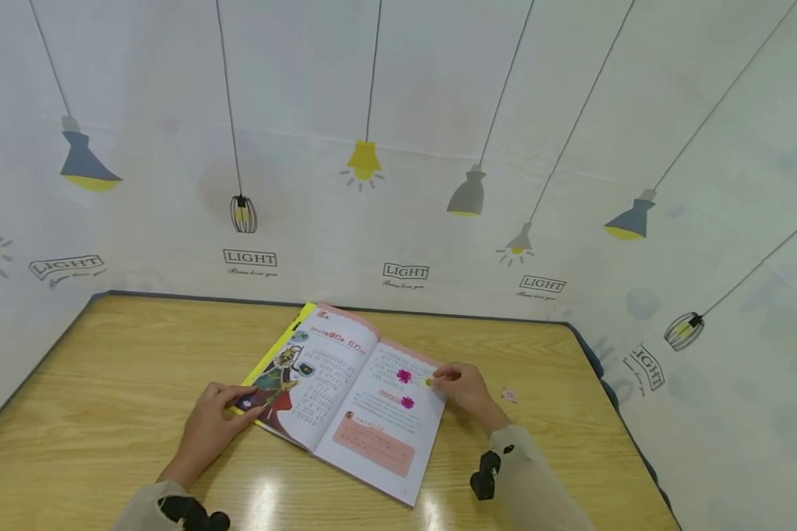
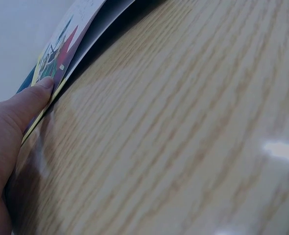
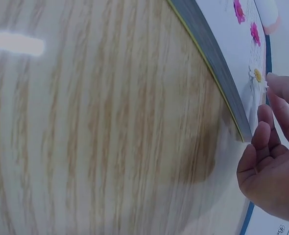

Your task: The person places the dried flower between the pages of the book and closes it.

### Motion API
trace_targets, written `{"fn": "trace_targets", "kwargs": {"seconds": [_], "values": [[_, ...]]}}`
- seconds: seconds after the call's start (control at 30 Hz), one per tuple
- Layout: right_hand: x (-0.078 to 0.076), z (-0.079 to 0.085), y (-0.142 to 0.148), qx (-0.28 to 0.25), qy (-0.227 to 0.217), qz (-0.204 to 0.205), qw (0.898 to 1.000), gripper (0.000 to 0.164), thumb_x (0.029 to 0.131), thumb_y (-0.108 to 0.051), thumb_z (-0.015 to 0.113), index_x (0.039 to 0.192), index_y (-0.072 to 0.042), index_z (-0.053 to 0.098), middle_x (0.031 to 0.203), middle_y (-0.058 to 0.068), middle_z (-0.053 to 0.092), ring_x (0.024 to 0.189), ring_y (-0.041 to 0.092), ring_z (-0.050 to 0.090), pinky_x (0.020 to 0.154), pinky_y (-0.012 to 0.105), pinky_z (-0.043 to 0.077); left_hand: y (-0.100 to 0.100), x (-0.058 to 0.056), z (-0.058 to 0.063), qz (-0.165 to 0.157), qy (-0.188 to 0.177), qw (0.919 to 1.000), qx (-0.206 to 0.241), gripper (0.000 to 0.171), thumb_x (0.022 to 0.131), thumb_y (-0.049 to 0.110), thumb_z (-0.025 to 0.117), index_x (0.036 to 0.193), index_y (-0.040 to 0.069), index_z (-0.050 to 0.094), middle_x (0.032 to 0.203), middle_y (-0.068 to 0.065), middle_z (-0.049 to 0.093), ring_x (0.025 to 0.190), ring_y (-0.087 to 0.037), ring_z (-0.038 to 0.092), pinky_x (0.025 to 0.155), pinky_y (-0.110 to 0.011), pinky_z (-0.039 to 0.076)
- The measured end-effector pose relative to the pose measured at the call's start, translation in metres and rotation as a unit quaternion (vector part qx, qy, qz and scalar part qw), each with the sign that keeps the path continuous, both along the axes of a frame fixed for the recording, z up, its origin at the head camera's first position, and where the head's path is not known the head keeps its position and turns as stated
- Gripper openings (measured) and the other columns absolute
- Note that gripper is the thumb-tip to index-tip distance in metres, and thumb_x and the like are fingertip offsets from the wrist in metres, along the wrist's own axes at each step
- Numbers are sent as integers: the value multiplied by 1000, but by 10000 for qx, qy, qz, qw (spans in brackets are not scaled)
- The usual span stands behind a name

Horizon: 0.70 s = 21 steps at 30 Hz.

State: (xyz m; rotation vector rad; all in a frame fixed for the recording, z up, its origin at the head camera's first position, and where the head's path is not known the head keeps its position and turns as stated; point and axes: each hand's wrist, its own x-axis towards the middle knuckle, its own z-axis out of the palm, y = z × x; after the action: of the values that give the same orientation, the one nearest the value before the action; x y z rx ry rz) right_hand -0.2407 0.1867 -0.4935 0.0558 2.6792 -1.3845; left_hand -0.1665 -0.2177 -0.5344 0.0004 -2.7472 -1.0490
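Note:
An open book [image 1: 372,464] lies at a slant, with a yellow edge and a colourful drawing on its left page. My left hand [image 1: 214,420] rests on its lower left corner, thumb [image 2: 39,93] straight across the printed page. At the outer edge of the right page, my right hand [image 1: 463,391] pinches a small white daisy [image 3: 256,74] with a yellow centre between thumb and index finger. The daisy is right over the page; its other fingers are loosely curled. Two magenta flowers, one upper [image 1: 404,376] and one lower [image 1: 407,403], lie on that page.
A small pale pink flower [image 1: 509,396] lies on the wooden table [image 1: 153,346], right of my right hand. Behind and beside the table hangs a white covering [image 1: 305,221] printed with lamps. The table's dark back edge runs just beyond the book's top.

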Motion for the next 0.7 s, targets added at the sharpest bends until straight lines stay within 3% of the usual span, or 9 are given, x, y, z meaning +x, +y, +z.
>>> {"fn": "trace_targets", "kwargs": {"seconds": [0.23, 0.5, 0.7], "values": [[-3, -8, -2, 162, 23, -12, 9999, 9, 84, -7, 67, 92, -2, 69, 91, 6, 61, 81, 18, 52, 71, 29, 44, -1, 2, -1, -2, 12, 10000, 11, 45, 78, 33, 75, 111, 4, 67, 96, -11, 49, 80, -20, 44, 68, -34, 33], [-2, -14, -7, 33, 287, -211, 9994, 7, 80, -4, 70, 85, 1, 69, 81, 7, 62, 73, 17, 52, 63, 27, 44, 0, 0, -3, -1, 60, 10000, 4, 45, 78, 35, 75, 111, 5, 67, 96, -10, 49, 79, -20, 43, 67, -33, 33], [-3, -18, -9, 50, 196, -397, 9990, 8, 80, -6, 71, 85, -1, 68, 80, 6, 59, 73, 17, 50, 63, 27, 42, -1, 1, -2, 1, 180, 9998, 11, 46, 77, 36, 75, 109, 5, 68, 95, -10, 49, 79, -20, 43, 66, -34, 33]]}}
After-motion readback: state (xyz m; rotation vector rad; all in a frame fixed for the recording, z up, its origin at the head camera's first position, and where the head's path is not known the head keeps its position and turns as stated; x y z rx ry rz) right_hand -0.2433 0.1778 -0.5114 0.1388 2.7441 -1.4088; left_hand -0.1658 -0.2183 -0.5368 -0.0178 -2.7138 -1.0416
